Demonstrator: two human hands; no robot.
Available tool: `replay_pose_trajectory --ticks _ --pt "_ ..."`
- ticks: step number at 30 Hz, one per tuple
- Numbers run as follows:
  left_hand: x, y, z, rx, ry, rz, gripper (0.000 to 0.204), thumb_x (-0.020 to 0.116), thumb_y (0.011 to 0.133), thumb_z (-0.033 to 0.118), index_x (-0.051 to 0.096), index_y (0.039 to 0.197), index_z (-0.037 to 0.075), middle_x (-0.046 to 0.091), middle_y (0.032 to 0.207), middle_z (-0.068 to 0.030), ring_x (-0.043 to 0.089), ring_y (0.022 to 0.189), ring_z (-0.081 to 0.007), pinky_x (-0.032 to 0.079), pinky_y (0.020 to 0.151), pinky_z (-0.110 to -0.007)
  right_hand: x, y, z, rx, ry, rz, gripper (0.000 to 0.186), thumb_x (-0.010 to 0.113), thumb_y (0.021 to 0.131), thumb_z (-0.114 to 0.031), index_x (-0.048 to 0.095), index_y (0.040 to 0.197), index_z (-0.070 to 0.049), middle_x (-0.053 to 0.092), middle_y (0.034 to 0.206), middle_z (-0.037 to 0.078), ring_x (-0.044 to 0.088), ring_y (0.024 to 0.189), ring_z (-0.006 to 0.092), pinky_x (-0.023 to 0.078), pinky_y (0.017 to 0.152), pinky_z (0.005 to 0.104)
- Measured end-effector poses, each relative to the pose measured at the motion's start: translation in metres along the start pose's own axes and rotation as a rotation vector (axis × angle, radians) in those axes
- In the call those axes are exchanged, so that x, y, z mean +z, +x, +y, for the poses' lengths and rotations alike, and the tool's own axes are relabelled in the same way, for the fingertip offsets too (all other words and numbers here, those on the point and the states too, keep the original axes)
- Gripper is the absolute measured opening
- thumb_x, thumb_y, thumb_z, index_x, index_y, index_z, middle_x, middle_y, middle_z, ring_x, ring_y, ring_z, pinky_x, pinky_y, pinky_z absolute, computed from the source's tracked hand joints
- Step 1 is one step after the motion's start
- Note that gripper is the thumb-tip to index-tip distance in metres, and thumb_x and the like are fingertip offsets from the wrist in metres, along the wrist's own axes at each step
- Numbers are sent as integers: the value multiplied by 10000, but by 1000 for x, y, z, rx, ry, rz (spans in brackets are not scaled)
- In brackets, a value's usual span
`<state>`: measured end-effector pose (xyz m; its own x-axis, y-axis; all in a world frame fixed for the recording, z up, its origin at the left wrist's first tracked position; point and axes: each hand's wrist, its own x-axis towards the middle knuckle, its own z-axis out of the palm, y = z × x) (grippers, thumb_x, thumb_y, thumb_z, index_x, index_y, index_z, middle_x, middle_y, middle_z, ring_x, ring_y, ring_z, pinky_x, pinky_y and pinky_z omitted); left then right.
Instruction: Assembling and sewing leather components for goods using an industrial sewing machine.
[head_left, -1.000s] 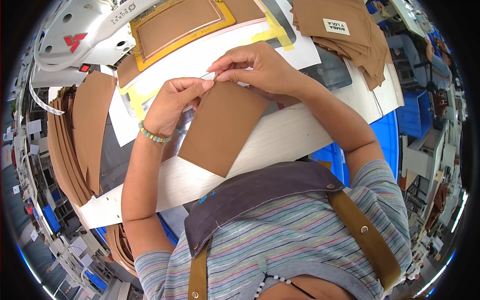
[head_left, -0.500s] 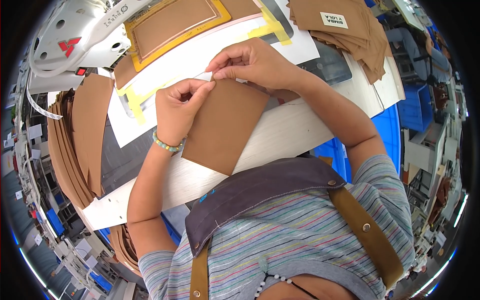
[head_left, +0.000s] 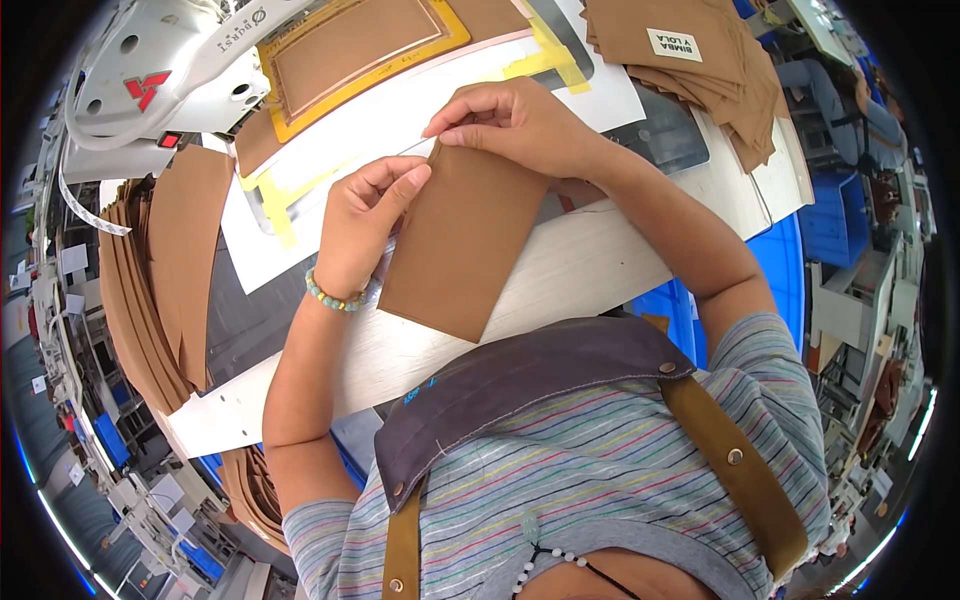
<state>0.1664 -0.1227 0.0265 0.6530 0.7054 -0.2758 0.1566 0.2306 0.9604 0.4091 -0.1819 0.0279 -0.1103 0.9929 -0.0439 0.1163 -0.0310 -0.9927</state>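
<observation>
A brown rectangular piece [head_left: 462, 245] with a narrow seam or folded edge along its long left side is held at the front of the table. My left hand [head_left: 368, 215], with a beaded bracelet at the wrist, pinches that left edge, thumb on top. My right hand [head_left: 510, 130] pinches the upper left corner of the same piece between thumb and forefinger, the other fingers curled. Behind my hands lie a white sheet [head_left: 255, 240] with yellow tape and a yellow template frame [head_left: 285, 124] around another brown piece [head_left: 350, 60].
A white machine [head_left: 130, 60] stands at upper left, brown stacks at left [head_left: 170, 280] and upper right [head_left: 680, 20]. Blue bins [head_left: 665, 310] sit under the table's pale edge [head_left: 600, 260]; beside another bin [head_left: 835, 220] at far right, a seated person's legs [head_left: 820, 110] show.
Both hands and the piece have shifted a little up and right, the piece standing slightly more upright. My left hand has moved rightward along with it; both still pinch its edge.
</observation>
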Motion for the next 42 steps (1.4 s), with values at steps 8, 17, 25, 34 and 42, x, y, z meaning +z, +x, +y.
replay_pose_trajectory --ticks 8,17,25,34,42 --pt "3 -1 -6 84 65 20 192 694 1070 164 766 1122 -6 731 911 31 614 781 -31 488 716 -199 7 -4 -11 67 81 7 222 719 1040 -225 760 1162 -45 726 1002 -13 641 934 56 518 839 251" --pt "15 -1 -13 187 141 120 125 756 1009 95 786 1051 -19 765 884 -2 656 742 -29 521 663 -197 7 -2 -1 -29 -182 -92 233 686 1058 -264 704 1017 -35 666 856 -9 569 821 71 467 730 267" --pt "11 -4 -10 152 66 49 153 728 1010 37 750 1147 -26 763 1008 -25 689 886 -64 554 793 -222 6 2 6 -81 -219 5 273 618 1095 -271 704 1040 -18 688 910 31 600 854 123 493 788 289" --pt "11 -2 -12 146 71 78 180 743 987 38 759 1151 -35 781 938 -39 709 807 -65 582 745 -227 4 4 7 -46 -208 -32 230 701 1053 -259 729 1041 -30 701 929 5 614 870 73 503 795 258" --pt "-10 -6 1 102 67 19 190 774 984 82 741 1156 8 773 1004 -21 701 878 -66 562 788 -225 -16 -4 -23 108 -69 250 271 719 1026 -300 756 1062 -34 732 902 9 637 836 84 512 761 262"
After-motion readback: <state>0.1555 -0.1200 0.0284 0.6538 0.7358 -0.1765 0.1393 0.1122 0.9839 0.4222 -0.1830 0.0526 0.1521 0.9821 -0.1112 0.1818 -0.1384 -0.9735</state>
